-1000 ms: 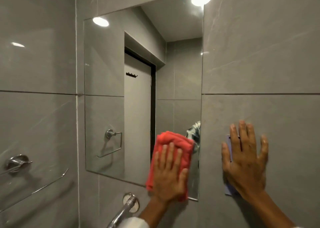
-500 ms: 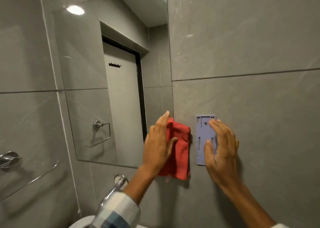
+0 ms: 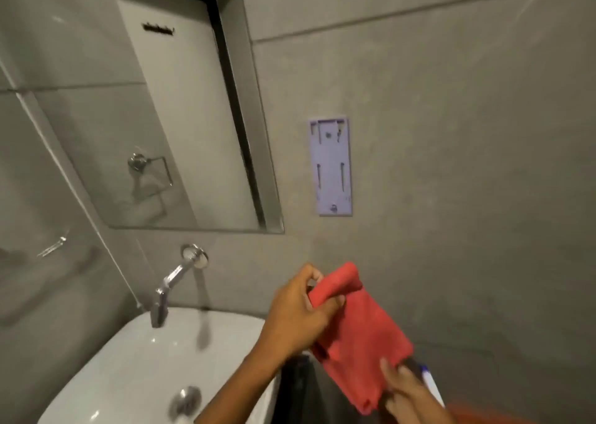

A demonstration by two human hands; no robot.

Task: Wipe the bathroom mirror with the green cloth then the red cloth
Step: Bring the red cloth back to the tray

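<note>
Both hands held the folded red terry cloth: left hand pinched its top, right hand gripped its lower edge.

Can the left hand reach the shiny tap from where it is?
Probably yes. The left hand is just to the right of the tap, with only open air above the white sink between them. But its fingers are pinching the red cloth, so they're busy.
</note>
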